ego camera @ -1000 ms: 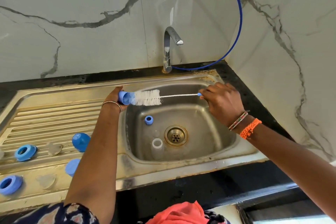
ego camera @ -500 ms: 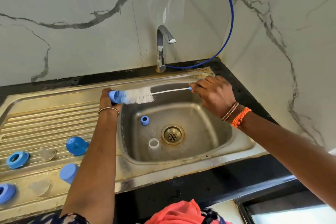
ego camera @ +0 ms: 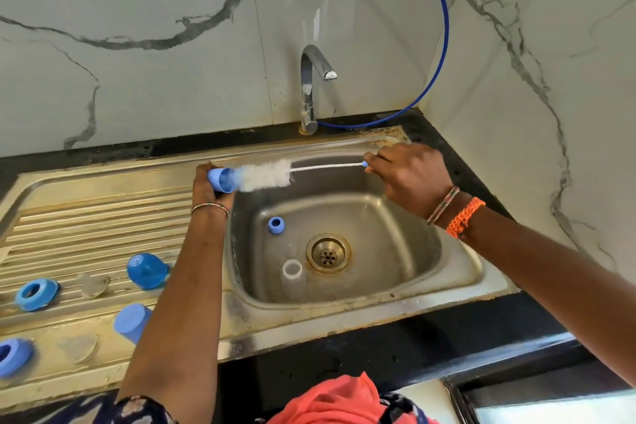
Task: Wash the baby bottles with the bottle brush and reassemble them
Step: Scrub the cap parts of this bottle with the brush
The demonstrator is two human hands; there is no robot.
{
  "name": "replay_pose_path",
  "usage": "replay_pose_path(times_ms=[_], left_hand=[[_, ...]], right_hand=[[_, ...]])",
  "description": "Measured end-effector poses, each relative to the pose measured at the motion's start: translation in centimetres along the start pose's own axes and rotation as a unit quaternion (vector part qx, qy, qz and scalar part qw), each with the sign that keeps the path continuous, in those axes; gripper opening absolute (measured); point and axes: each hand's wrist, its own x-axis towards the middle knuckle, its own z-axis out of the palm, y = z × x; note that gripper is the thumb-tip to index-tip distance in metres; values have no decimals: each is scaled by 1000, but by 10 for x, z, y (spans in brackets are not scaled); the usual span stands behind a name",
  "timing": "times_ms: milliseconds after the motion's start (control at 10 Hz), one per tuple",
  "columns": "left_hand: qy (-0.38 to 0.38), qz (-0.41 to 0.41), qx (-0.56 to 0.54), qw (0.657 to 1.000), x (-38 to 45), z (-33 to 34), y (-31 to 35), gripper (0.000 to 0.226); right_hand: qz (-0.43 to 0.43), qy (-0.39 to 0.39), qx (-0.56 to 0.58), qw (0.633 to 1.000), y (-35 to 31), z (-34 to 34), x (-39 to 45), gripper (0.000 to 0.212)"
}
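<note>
My left hand (ego camera: pixel 206 188) grips a light blue bottle cap (ego camera: pixel 222 180) over the sink's left rim. The white bristle head of the bottle brush (ego camera: pixel 266 174) pokes into that cap. My right hand (ego camera: pixel 407 175) pinches the brush's thin wire handle at its blue tip. A clear bottle (ego camera: pixel 292 274) stands in the basin next to the drain (ego camera: pixel 328 253), with a small blue ring (ego camera: pixel 276 224) behind it. On the draining board lie two blue collars (ego camera: pixel 34 293) (ego camera: pixel 12 354), two blue caps (ego camera: pixel 146 270) (ego camera: pixel 132 322) and clear teats (ego camera: pixel 92 284).
The steel sink (ego camera: pixel 457 289) sits in a black counter in a marble-tiled corner. A chrome tap (ego camera: pixel 309 89) stands behind the basin, its spout dry. A blue hose (ego camera: pixel 444 27) curves up the wall to the right.
The view has shifted slightly. Both hands stay over the sink's back edge, the brush head still in the blue cap.
</note>
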Motion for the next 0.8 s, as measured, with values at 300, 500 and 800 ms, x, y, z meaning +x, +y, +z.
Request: replay_pose_path(times_ms=[300,500,800], left_hand=[[30,17,38,999,10,-2,2,22],[51,-91,194,976,8,-1,7,20],[51,-88,255,962,1,8,-5,32]], right_hand=[[436,-466,591,494,1,-3,-5,33],[88,-132,112,981,9,15,-27,25],[-18,82,-2,996,15,16,-43,27]])
